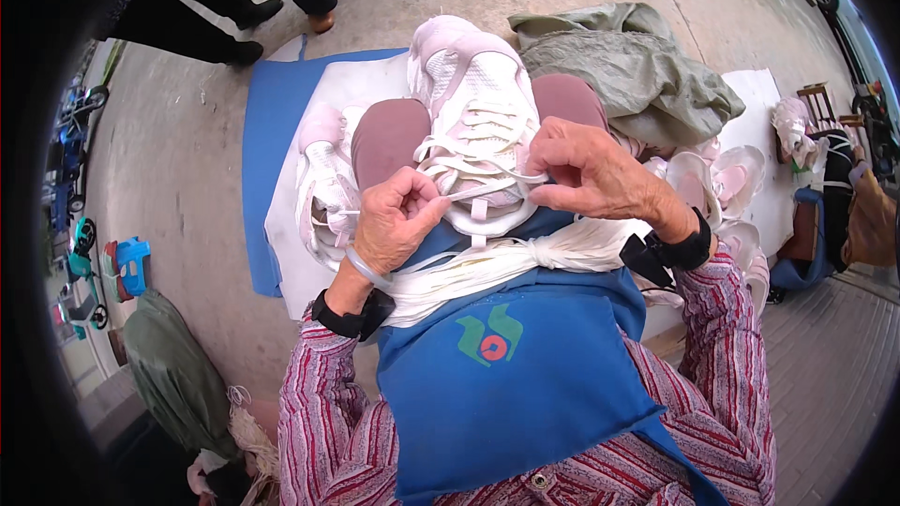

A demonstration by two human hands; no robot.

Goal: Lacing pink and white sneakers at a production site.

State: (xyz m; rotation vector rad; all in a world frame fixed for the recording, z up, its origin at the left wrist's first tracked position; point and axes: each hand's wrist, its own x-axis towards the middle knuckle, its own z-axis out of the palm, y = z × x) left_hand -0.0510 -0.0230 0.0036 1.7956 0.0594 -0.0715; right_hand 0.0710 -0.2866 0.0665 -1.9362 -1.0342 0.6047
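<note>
A white mat (309, 253) is spread over a blue mat (267, 150) on the concrete ground, and a second white shoe (323, 189) is laid on it, just left of the knees. A heap of olive-green cloth (628, 70) is seen beyond the right knee, and more pale pink shoes (717, 178) are piled beside it. The dark legs and shoes of other people (234, 9) are seen at the top left, well apart from the work. A blue apron (506, 365) is worn over a striped shirt, and a bundle of white laces (506, 262) is laid across the lap, touching the shoe's heel end.

A white shoe (478, 103) is rested between the knees, toe pointing away, with its lacing partly done. The left hand (394, 225) is curled nearly into a fist, and a white lace (483, 190) is pinched between its thumb and forefinger near the shoe's opening. The right hand (591, 173) is bent over the shoe's right side, fingers pressed together at the eyelets, where the lace's other end is gripped. A black band is worn on each wrist.
</note>
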